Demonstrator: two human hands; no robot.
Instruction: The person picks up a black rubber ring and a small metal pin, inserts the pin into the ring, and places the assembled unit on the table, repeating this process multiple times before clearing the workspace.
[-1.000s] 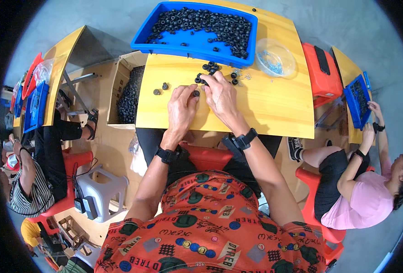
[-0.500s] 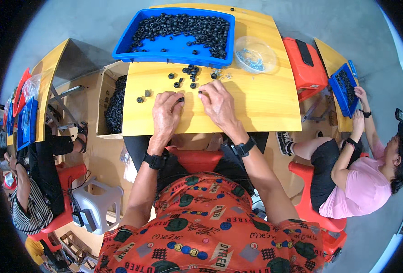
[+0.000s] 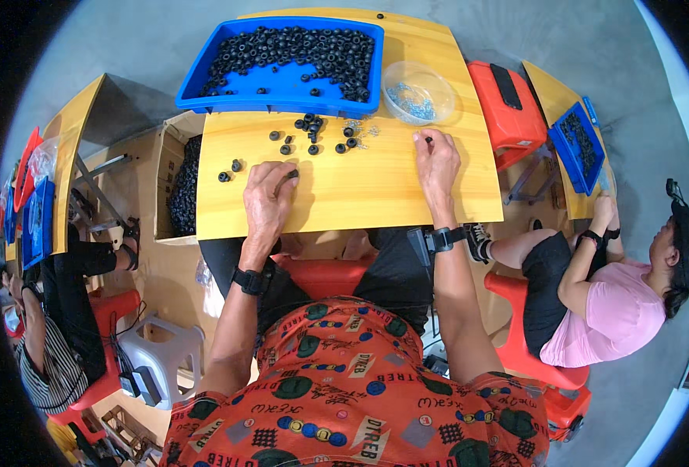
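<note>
Yellow worktable (image 3: 375,194) sitting before blue tray (image 3: 282,82) of black rings. Left hand (image 3: 266,198) pinching black ring (image 3: 292,174) at fingertips; right hand (image 3: 436,159) nipping small part, fingers nearly closed. Loose rings (image 3: 313,132) lying between hands. Best: keeping pinch light, working one piece at a time.

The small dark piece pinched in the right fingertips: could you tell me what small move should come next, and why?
Probably bring the right hand leftward to the left hand, which holds a black ring against the yellow table; the two pieces sit well apart.
</note>
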